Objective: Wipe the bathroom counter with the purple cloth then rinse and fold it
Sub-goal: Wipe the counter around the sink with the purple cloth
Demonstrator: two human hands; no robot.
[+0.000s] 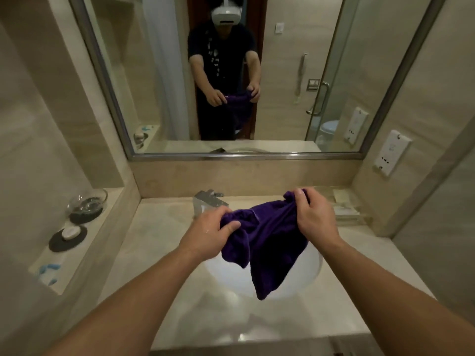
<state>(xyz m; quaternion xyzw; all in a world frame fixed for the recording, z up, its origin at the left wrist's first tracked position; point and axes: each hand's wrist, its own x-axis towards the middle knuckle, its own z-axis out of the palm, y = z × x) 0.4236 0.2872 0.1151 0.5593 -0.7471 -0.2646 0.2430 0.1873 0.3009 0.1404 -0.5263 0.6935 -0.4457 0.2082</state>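
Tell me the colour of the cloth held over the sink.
The cloth is plain dark purple, seen best in the head view.

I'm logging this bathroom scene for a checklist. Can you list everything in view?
purple cloth: one, purple, held hanging over the sink
sink: one, white, set in the counter
faucet: one, chrome, behind the sink
counter: one, beige, around the sink
mirror: one, metal-framed, above the counter
glass dish: one, clear, left ledge
soap: one, white, on dark coaster, left ledge
socket panel: one, white, right wall
left hand: one, grip on cloth's left edge
right hand: one, grip on cloth's right corner
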